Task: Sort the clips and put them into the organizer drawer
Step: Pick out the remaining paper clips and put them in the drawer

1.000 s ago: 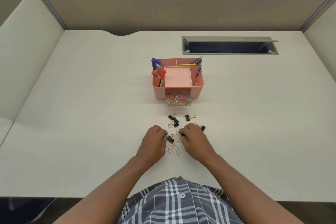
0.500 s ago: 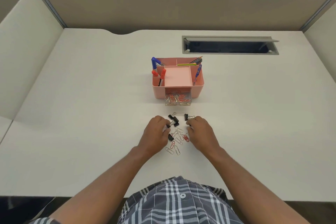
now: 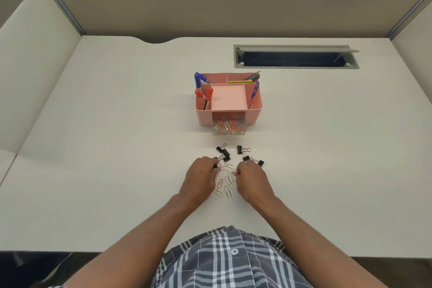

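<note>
Several silver and red paper clips (image 3: 225,186) lie loose on the desk between my hands. Black binder clips sit just beyond them, one group at the left (image 3: 223,154) and another at the right (image 3: 243,153). My left hand (image 3: 201,177) pinches a black binder clip (image 3: 215,166) at its fingertips, with a paper clip touching it. My right hand (image 3: 252,180) pinches a red paper clip (image 3: 235,173). Further back, the pink organizer (image 3: 254,114) has its clear drawer (image 3: 228,132) pulled out, with paper clips inside.
Pens, markers and pencils stand in the organizer's top compartments (image 3: 203,91). A grey cable slot (image 3: 295,66) is set into the desk at the back right. Partition walls enclose the desk on three sides. Bare desk surface extends to both sides of the clips.
Both hands drew back slightly from the binder clips toward the paper clip pile. My right hand left the right-hand binder clips and now pinches a red paper clip.
</note>
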### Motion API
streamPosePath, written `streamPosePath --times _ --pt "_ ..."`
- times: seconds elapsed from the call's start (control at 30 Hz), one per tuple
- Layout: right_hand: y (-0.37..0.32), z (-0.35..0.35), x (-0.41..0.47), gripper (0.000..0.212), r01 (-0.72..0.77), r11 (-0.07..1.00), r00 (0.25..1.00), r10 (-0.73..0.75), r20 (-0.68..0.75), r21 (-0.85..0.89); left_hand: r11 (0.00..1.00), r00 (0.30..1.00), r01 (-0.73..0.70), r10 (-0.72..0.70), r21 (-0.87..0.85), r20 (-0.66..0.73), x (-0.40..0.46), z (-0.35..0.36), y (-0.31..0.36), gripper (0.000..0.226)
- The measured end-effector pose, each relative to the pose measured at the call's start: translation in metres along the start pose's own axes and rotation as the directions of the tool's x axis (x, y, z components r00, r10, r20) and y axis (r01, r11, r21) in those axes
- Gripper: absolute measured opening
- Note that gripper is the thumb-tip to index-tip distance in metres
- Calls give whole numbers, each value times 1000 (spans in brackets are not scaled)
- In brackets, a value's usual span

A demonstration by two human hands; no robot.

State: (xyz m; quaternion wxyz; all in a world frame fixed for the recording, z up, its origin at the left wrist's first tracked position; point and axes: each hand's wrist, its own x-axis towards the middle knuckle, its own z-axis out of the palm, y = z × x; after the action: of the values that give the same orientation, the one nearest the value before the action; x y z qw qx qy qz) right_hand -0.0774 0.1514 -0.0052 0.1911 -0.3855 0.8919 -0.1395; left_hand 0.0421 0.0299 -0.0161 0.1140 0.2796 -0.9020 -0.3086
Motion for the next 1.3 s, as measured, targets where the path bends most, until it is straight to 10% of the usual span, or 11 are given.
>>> streamPosePath --times 0.43,0.7,1.3 --pt "7 -6 2 13 0 993 1000 2 -18 119 971 972 231 -229 53 -43 16 -12 -15 25" --pt "-13 -56 29 9 99 890 972 9 -234 445 996 996 56 -51 71 -75 4 -5 -2 12" --pt "-23 -77 53 12 322 904 924 -236 -302 280 998 996 7 -2 58 -91 -36 -3 -10 40"
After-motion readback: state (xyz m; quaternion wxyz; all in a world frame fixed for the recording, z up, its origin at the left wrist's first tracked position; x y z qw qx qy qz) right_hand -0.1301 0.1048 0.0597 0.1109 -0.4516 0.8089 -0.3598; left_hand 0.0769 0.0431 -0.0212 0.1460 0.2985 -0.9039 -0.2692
